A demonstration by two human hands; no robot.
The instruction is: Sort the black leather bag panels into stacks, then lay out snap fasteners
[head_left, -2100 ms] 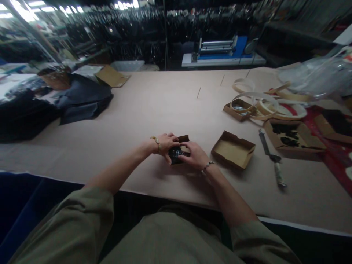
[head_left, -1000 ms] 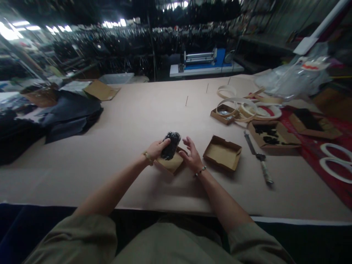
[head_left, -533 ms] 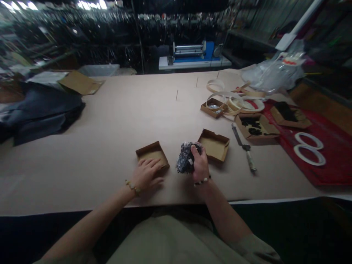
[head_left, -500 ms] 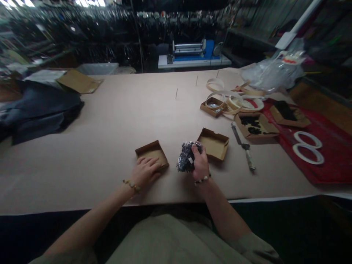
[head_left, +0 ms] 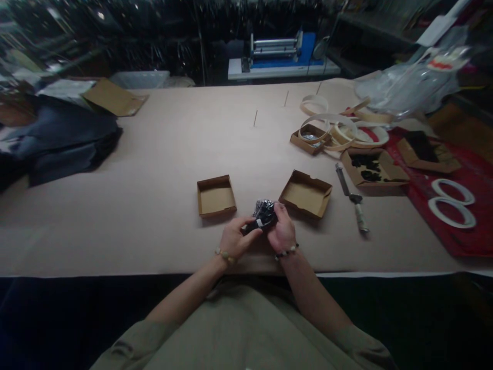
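Note:
Both my hands are closed on a clear plastic bag of small dark pieces (head_left: 265,209) with a white label; the pieces are too small to name. My left hand (head_left: 235,239) pinches the bag's lower left side between thumb and fingers. Around its right side my right hand (head_left: 282,228) is wrapped, thumb on top. An open shallow cardboard box (head_left: 216,198) sits on the table just beyond my left hand. Another open cardboard box (head_left: 306,194) stands beyond my right hand, at its right.
Right of the boxes lies a knife-like tool (head_left: 353,200). Farther right are a box of black pieces (head_left: 372,169), rolls of pale strip (head_left: 346,131), and white rings (head_left: 452,205) on a red sheet (head_left: 427,231). Dark folded fabric (head_left: 69,139) lies at left, a blue roller machine (head_left: 283,51) behind.
My left hand has let go of the left box and moved right onto the bag. The left box now sits straighter. My right hand still holds the bag, now turned. The view has shifted slightly.

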